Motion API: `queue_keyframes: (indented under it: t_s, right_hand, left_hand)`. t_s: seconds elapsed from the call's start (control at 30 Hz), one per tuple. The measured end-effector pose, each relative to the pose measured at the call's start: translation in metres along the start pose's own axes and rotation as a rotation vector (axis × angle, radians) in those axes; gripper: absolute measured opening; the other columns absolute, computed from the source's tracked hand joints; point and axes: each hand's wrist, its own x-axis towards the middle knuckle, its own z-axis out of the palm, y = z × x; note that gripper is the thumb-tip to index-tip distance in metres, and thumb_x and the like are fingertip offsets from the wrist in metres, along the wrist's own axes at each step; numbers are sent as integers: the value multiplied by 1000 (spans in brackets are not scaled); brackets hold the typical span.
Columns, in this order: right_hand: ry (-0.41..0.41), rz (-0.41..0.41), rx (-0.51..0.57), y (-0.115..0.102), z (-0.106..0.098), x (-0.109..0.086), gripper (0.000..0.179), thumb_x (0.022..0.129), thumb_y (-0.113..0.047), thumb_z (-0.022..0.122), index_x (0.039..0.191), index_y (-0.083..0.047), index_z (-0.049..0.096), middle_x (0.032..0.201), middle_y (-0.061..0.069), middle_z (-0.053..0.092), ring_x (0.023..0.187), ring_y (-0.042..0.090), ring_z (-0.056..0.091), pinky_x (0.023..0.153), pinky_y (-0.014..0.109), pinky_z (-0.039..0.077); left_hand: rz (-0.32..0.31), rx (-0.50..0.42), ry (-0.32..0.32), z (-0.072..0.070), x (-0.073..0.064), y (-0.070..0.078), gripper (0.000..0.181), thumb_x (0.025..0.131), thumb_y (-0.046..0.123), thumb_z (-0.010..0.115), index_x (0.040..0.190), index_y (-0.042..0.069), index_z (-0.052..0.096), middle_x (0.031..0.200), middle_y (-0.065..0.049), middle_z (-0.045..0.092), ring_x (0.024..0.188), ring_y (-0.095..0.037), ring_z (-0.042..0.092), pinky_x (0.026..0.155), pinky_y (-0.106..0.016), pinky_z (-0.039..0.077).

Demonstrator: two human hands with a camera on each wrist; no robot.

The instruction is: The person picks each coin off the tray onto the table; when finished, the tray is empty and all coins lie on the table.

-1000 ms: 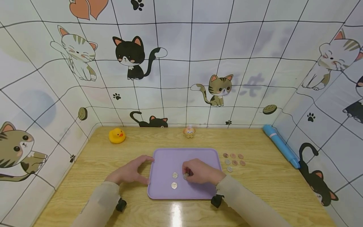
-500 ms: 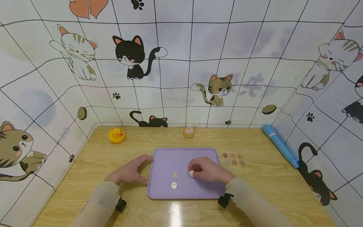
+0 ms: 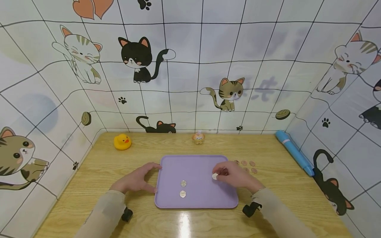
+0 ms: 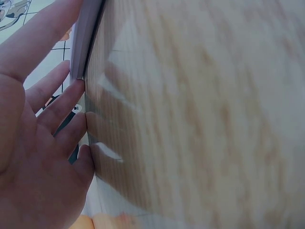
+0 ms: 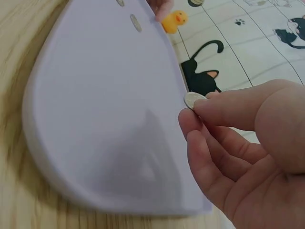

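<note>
Between thumb and fingertips my right hand (image 3: 233,175) pinches a silver coin (image 5: 194,99), held above the right part of the purple tray (image 3: 190,201). Two more silver coins lie on the tray left of its middle, an upper coin (image 3: 183,183) and a lower coin (image 3: 183,194). My left hand (image 3: 137,178) rests at the tray's left edge, thumb and fingers spread and touching the rim. In the left wrist view its fingers (image 4: 62,107) reach along the wooden table beside the tray's side.
Right of the tray lie several copper-coloured coins (image 3: 252,163), partly hidden behind my right hand. At the back stand a yellow rubber duck (image 3: 122,142) and a small round figurine (image 3: 198,138). A blue marker-shaped stick (image 3: 294,153) lies along the table's right edge by the cat-print wall.
My right hand has carried the coin rightward from the tray's middle toward its right side, now covering some coins beyond. The left hand and the two coins on the tray stay put.
</note>
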Motion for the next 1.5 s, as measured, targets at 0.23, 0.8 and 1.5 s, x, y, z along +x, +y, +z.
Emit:
queue_keyframes:
  t_s: [0.23, 0.8, 1.5]
  right_hand:
    - [86, 71, 5, 9, -21, -23, 10, 97, -11, 75, 107, -13, 75, 99, 1, 70, 87, 14, 66, 74, 25, 57]
    - [193, 199, -121, 42, -53, -69, 12, 95, -7, 76, 106, -12, 74, 101, 0, 70, 93, 14, 63, 84, 29, 59]
    - [238, 222, -281, 56, -47, -84, 10, 93, -7, 78, 98, -13, 72, 91, -5, 69, 83, 8, 62, 74, 26, 57]
  left_hand:
    - [1, -8, -1, 0, 0, -2, 91, 74, 33, 97, 151, 22, 50, 166, -10, 38, 156, -41, 26, 126, -68, 16]
    - [2, -24, 0, 1, 1, -4, 90, 74, 33, 97, 151, 24, 51, 167, -10, 38, 156, -41, 26, 126, -68, 16]
    - [-18, 2, -5, 0, 1, 1, 92, 74, 34, 97, 152, 24, 51, 167, -9, 37, 156, -40, 26, 127, -67, 16]
